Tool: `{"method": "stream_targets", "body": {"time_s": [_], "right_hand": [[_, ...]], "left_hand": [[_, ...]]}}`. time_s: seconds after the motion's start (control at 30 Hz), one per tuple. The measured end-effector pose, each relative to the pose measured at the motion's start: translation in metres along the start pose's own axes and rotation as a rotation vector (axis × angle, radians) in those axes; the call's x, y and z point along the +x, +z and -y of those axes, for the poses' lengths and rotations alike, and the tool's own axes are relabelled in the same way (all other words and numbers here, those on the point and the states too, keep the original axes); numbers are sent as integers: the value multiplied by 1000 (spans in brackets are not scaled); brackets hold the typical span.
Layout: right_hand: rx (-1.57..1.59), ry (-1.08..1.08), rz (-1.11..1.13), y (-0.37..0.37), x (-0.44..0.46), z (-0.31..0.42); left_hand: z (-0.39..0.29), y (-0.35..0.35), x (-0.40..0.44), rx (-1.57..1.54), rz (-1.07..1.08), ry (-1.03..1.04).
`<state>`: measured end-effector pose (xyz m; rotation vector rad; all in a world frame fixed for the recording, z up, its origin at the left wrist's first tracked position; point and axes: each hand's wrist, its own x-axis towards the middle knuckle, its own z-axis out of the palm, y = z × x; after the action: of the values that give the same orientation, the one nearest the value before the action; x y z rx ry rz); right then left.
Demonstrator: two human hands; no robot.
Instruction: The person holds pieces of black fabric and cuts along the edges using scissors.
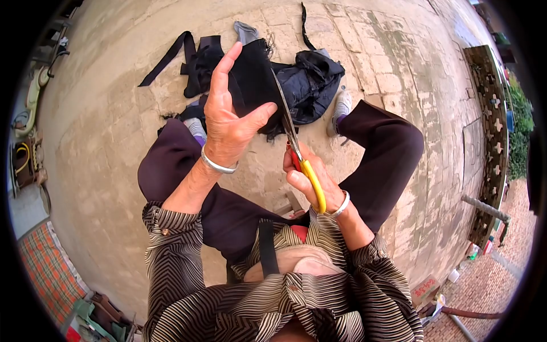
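Note:
My left hand (231, 122) is raised over a black cloth (250, 77) with a frayed edge. Its index finger points away from me and its thumb stretches to the right, apart from each other; the remaining fingers are hard to make out. In my right hand (316, 176) is a pair of scissors (312, 181) with yellow and red handles. Their long blades lie close together and point forward along the right side of the cloth. Beyond the blades, a dark crumpled piece of fabric (313, 82) lies on the ground.
Dark straps (169, 60) and a grey scrap (246, 32) lie further out on the paved ground (102, 142). My legs spread to both sides of the cloths. A low patterned wall (490, 114) runs along the right, and a plaid cloth (48, 256) lies at lower left.

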<state>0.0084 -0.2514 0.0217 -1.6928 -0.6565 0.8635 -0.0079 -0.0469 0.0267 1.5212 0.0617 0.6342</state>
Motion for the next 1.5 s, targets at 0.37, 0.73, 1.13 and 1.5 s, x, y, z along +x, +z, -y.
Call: {"method": "stream_targets", "body": {"time_s": [0.37, 0.73, 1.13, 1.5], "right_hand": [[-97, 13, -36, 3, 0, 0], [-203, 26, -159, 6, 1, 2], [-24, 83, -14, 5, 2, 1], [-105, 67, -163, 7, 3, 0]], "left_hand": [[2, -1, 0, 20, -34, -20], [3, 2, -4, 22, -5, -29], [1, 4, -5, 50, 31, 9], [-4, 9, -8, 73, 28, 10]]}}
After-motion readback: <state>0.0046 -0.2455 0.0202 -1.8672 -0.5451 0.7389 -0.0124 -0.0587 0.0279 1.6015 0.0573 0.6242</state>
